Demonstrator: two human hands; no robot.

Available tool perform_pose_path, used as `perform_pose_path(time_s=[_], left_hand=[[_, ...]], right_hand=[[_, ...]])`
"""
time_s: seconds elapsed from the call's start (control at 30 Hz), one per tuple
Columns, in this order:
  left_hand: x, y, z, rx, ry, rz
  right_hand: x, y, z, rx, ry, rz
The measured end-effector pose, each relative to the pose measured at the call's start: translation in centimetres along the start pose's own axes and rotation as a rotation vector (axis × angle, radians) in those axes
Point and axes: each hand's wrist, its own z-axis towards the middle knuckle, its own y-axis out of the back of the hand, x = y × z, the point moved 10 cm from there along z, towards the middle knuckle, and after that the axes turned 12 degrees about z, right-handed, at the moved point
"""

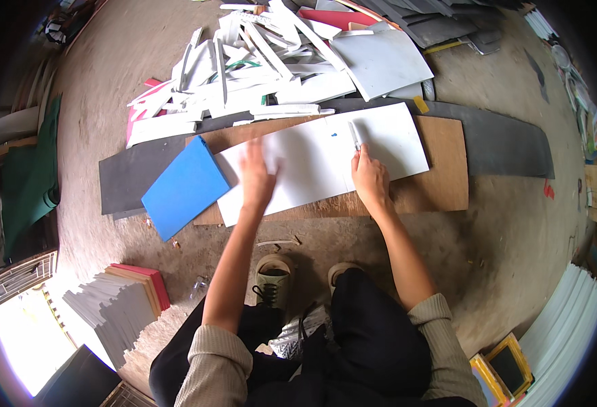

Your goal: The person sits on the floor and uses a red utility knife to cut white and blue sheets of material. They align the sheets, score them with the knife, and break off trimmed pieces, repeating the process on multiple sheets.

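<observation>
A white foam-like sheet (305, 169) lies at a slant before me on a brown board (449, 159), with a line or seam running across it. My right hand (371, 178) is closed round a slim knife (354, 136), its blade pointing away from me over the sheet. Over the sheet's left part is my left hand (257, 178), blurred by motion, its fingers apart and nothing in them; whether it touches the sheet I cannot tell. Beside it, a blue sheet (186, 186) overlaps the board's left end. A small blue mark shows on the white sheet.
White scraps and offcuts (264, 74) are heaped beyond the board. Dark grey sheeting (508, 142) lies beneath the board. Stacked grey sheets (112, 305) stand at the lower left, pale sheets (566, 325) at the lower right. My shoes (272, 281) rest on the floor near the board.
</observation>
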Motion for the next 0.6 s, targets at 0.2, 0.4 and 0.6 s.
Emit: perform_pose_path(time_s=[0.2, 0.4, 0.6], left_hand=[[-5.7, -3.4, 0.2, 0.130, -0.216, 0.112], [-6.2, -3.7, 1.3, 0.154, -0.207, 0.088], [-5.9, -3.4, 3.0, 0.103, -0.214, 0.080]], right_hand=[[2.5, -1.1, -1.8, 0.290, -0.008, 0.028], [1.6, -0.4, -1.4, 0.228, -0.077, 0.040], [3.3, -0.9, -1.2, 0.294, -0.089, 0.057]])
